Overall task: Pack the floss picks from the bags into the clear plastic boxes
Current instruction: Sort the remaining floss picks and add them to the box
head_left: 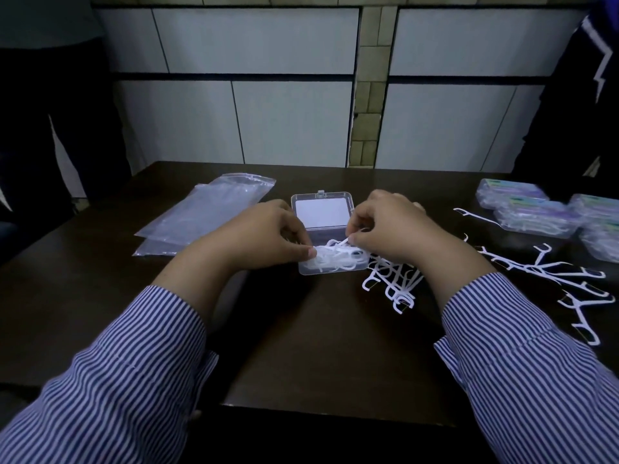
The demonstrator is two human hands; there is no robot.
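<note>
I take the open clear box [330, 259] at the middle of the dark surface [301, 346] as my landmark. Its lid [322, 211] is swung back on the far side, a white card showing through it. My left hand [268, 237] sits at the box's left edge, thumb pressing on the heap of floss picks in the box [335, 259], the other fingers curled under and out of sight, so I cannot tell whether that grip actually encloses anything. My right hand [388, 229] is over the box's right edge, its grip narrow, thumb and finger pinching one white pick [343, 242] just above the heap.

Just right of the box, partly under my right wrist, lies a loose pile of picks [392, 283]. Further right, more scattered picks [576, 283] are spread on the surface. Beyond those, to the far right of the box, closed filled boxes [536, 216] are grouped together. Left of the box lie flat clear bags [207, 212], overlapping. Both my sleeves [134, 380] are blue-and-white striped.
</note>
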